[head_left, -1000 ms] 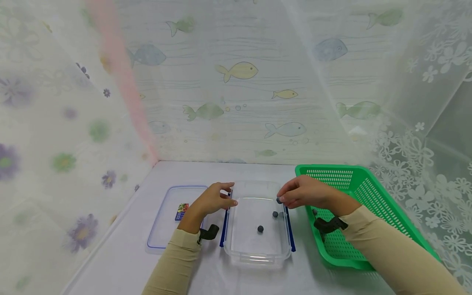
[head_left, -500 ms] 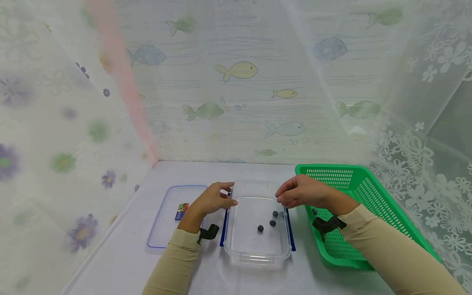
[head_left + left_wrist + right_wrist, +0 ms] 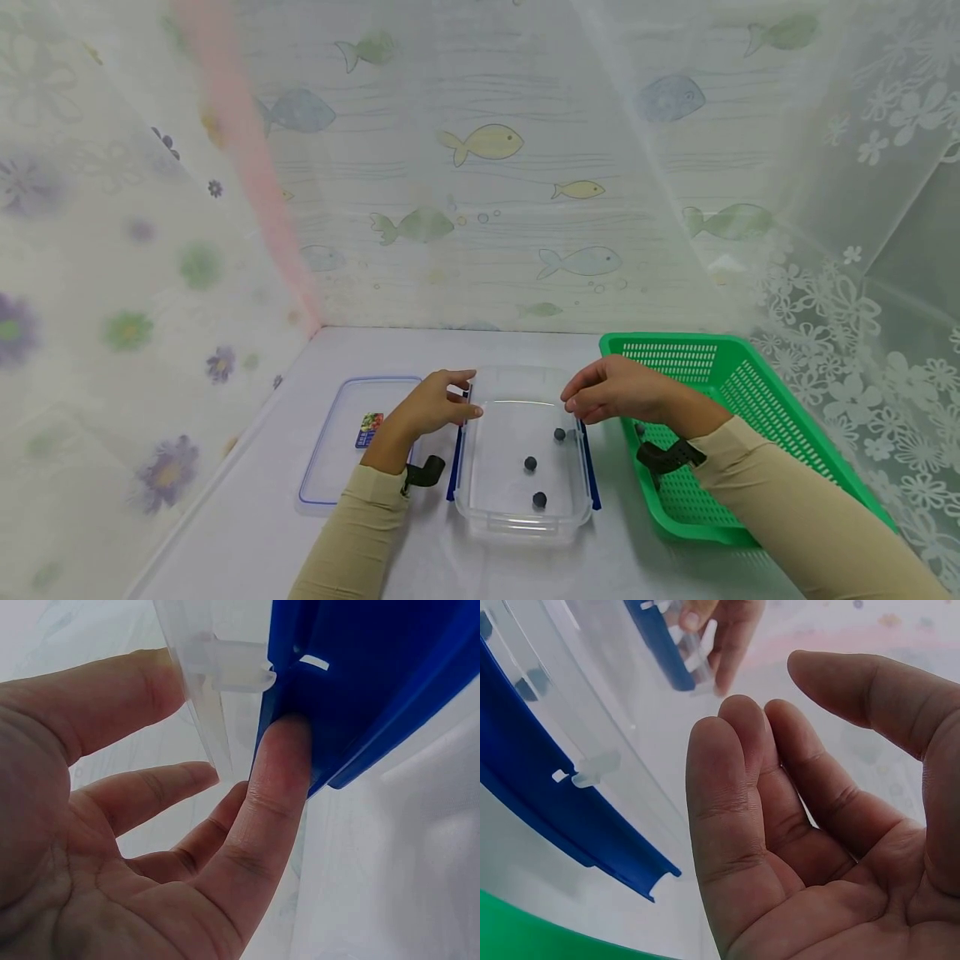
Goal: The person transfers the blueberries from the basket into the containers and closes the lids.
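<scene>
A clear plastic food container (image 3: 491, 508) with blue side clips stands in the middle of the table. Three dark round berries, apparently blueberries (image 3: 539, 500), lie inside it. My left hand (image 3: 431, 408) holds the container's left edge; in the left wrist view the thumb (image 3: 112, 697) is at the clear wall and a finger touches the blue clip (image 3: 345, 682). Above the right rim hovers my right hand (image 3: 618, 392). Its fingers (image 3: 720, 795) are loosely bent, the thumb apart, nothing held between them.
A green perforated basket (image 3: 750, 392) stands to the right, partly under the right forearm, with a dark berry (image 3: 640, 428) near its left wall. Left of the container lies a clear lid (image 3: 322, 467) with a blue rim and a label. Patterned curtains (image 3: 487, 208) surround the table.
My right hand has let go of a berry, which dropped into the container and rolled toward its near end. The left hand has stayed in place.
</scene>
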`<control>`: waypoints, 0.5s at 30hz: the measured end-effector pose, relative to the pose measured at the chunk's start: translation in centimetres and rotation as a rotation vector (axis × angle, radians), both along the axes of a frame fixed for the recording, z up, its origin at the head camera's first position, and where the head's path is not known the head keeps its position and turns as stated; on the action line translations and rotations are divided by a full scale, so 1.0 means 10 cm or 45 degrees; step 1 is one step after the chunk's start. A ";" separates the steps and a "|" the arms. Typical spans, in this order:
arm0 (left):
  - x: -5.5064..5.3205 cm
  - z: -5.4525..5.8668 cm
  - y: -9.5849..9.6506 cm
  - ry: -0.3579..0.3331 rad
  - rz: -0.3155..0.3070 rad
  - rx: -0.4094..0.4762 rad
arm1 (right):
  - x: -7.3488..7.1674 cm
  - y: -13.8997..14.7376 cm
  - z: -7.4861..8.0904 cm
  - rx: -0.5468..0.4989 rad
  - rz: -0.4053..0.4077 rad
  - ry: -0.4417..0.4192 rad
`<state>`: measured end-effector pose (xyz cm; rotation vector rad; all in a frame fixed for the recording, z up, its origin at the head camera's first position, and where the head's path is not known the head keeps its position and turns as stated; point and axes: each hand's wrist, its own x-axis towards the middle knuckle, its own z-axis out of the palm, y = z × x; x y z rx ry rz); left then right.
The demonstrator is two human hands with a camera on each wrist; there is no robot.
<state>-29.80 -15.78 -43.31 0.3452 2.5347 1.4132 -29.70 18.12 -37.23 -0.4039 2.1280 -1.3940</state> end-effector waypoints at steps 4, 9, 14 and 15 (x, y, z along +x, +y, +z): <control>0.00 -0.01 0.00 0.000 0.003 -0.006 | 0.00 0.02 -0.01 0.011 0.003 0.008; -0.01 -0.02 -0.01 0.008 -0.028 0.009 | 0.00 0.06 -0.01 0.046 -0.011 0.028; -0.01 -0.01 -0.02 0.006 -0.041 0.028 | 0.01 0.13 -0.02 0.075 -0.016 0.050; -0.01 -0.01 -0.02 0.004 -0.038 0.029 | 0.01 0.15 -0.03 0.081 -0.014 0.053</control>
